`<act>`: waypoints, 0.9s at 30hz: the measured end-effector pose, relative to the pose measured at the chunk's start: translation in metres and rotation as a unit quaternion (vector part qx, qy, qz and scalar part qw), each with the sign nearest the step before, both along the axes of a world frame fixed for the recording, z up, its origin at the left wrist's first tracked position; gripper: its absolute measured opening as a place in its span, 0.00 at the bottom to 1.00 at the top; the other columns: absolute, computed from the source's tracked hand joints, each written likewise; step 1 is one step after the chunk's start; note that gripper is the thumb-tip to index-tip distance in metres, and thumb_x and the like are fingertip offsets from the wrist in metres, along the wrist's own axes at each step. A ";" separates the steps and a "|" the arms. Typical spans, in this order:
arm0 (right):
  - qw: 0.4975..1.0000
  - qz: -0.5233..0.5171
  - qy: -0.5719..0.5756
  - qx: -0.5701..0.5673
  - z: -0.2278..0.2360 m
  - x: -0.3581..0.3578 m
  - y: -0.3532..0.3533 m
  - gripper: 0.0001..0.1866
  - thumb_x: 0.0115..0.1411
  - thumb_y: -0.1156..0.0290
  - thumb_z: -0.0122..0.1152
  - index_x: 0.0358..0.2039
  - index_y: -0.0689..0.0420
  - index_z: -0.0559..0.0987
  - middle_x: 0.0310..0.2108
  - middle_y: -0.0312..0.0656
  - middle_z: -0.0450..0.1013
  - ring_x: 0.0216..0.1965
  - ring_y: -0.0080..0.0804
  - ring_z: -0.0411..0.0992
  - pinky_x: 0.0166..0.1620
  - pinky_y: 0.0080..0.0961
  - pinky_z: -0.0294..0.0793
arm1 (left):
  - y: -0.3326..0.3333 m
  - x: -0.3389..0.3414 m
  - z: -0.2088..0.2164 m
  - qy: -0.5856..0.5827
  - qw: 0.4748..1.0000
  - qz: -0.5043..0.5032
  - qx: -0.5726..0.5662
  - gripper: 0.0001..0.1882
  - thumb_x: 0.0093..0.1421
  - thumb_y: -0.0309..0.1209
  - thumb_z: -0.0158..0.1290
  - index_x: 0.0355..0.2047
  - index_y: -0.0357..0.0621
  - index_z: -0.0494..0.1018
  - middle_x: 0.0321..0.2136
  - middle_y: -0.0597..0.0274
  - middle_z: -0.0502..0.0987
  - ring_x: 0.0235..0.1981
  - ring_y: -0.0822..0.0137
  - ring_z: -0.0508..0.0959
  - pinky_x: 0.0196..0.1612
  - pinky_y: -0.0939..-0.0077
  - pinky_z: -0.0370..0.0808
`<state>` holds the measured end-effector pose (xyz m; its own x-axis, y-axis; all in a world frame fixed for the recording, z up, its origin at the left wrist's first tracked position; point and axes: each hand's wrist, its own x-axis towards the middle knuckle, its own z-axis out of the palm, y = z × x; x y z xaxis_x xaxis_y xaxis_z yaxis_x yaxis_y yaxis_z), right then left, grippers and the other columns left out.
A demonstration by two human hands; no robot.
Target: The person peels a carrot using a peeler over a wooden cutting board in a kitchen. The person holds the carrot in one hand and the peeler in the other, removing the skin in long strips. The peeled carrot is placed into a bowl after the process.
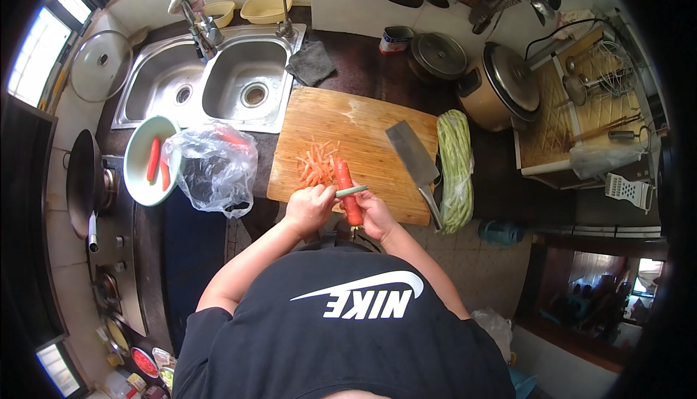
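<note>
My left hand (311, 207) is closed on one end of a pale green peeler (351, 191), which lies across a carrot (344, 174). Fingers of my right hand (376, 214) wrap around the carrot's lower part from the right side. The carrot points away from me over the near edge of a wooden cutting board (363, 119). A loose heap of orange carrot peelings (316, 165) lies on the board just left of the carrot. To the right, a cleaver (412, 153) rests on the board, its handle toward me. The peeler's blade cannot be made out.
A pale bowl (132, 170) with carrots and a clear plastic bag (218, 174) stand at left. Behind them is a double sink (196, 68) with a grey cloth (312, 63) beside it. Bagged long green beans (455, 174) flank the board's right edge. A rice cooker (485, 79) stands back right.
</note>
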<state>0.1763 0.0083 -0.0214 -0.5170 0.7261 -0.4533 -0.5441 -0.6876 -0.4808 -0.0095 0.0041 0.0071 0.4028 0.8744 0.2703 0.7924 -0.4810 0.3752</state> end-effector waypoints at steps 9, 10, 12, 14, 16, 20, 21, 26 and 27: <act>0.996 0.069 0.056 0.018 0.006 0.009 -0.001 0.26 0.63 0.68 0.45 0.61 0.56 0.56 0.41 0.46 0.69 0.36 0.32 0.70 0.38 0.27 0.73 | 0.030 -0.025 -0.010 0.045 0.987 0.150 -0.041 0.09 0.57 0.37 0.50 0.28 0.46 0.68 0.19 0.58 0.73 0.19 0.56 0.75 0.21 0.63 0.71; 0.996 0.070 0.057 0.017 0.008 0.008 -0.002 0.26 0.62 0.68 0.45 0.61 0.56 0.55 0.41 0.46 0.69 0.36 0.32 0.70 0.38 0.27 0.73 | 0.033 -0.031 -0.021 0.049 0.986 0.158 -0.030 0.10 0.57 0.39 0.49 0.28 0.47 0.68 0.19 0.58 0.72 0.19 0.56 0.75 0.20 0.64 0.71; 0.996 0.070 0.059 0.016 0.012 0.005 -0.004 0.27 0.62 0.68 0.45 0.62 0.55 0.54 0.41 0.45 0.69 0.36 0.31 0.70 0.38 0.27 0.73 | 0.035 -0.038 -0.031 0.039 0.984 0.168 -0.032 0.11 0.58 0.41 0.48 0.29 0.47 0.68 0.20 0.58 0.73 0.19 0.55 0.75 0.21 0.63 0.72; 0.996 0.068 0.059 0.018 0.012 0.007 -0.003 0.27 0.62 0.68 0.46 0.62 0.55 0.54 0.41 0.45 0.69 0.36 0.30 0.70 0.38 0.26 0.73 | 0.037 -0.034 -0.032 -0.001 0.980 0.191 -0.055 0.12 0.58 0.41 0.48 0.28 0.46 0.68 0.21 0.56 0.74 0.20 0.52 0.75 0.22 0.62 0.72; 0.996 0.069 0.053 0.023 0.013 0.006 -0.002 0.27 0.62 0.68 0.46 0.62 0.55 0.54 0.41 0.45 0.69 0.36 0.29 0.70 0.37 0.26 0.73 | 0.038 -0.027 -0.026 -0.025 0.969 0.223 -0.103 0.10 0.58 0.37 0.50 0.32 0.43 0.69 0.20 0.59 0.75 0.21 0.61 0.77 0.22 0.71 0.71; 0.997 0.066 0.022 0.034 0.012 0.007 -0.001 0.28 0.63 0.68 0.45 0.62 0.54 0.53 0.42 0.44 0.69 0.35 0.28 0.70 0.37 0.24 0.73 | 0.045 -0.002 -0.010 -0.425 0.784 0.196 -0.408 0.09 0.57 0.29 0.54 0.35 0.39 0.69 0.23 0.68 0.72 0.22 0.78 0.72 0.23 0.87 0.69; 0.997 0.071 0.015 0.038 0.013 0.005 -0.001 0.28 0.63 0.68 0.45 0.62 0.54 0.53 0.42 0.44 0.69 0.35 0.28 0.71 0.37 0.24 0.73 | 0.047 -0.003 -0.023 -0.429 0.806 0.183 -0.364 0.09 0.57 0.29 0.54 0.35 0.38 0.69 0.23 0.68 0.72 0.21 0.79 0.71 0.22 0.87 0.69; 0.996 0.073 -0.002 0.047 0.012 0.005 0.000 0.28 0.63 0.68 0.44 0.63 0.52 0.52 0.42 0.42 0.69 0.35 0.26 0.70 0.37 0.21 0.71 | 0.060 -0.006 -0.044 -0.404 0.851 0.208 -0.264 0.10 0.53 0.32 0.56 0.30 0.37 0.72 0.20 0.63 0.73 0.20 0.75 0.70 0.25 0.79 0.68; 0.996 0.073 0.002 0.048 0.011 0.005 0.000 0.28 0.63 0.68 0.44 0.63 0.52 0.53 0.42 0.43 0.68 0.35 0.27 0.71 0.37 0.22 0.72 | 0.062 -0.011 -0.042 -0.386 0.859 0.225 -0.250 0.11 0.52 0.33 0.57 0.28 0.36 0.73 0.19 0.60 0.74 0.21 0.72 0.71 0.27 0.74 0.69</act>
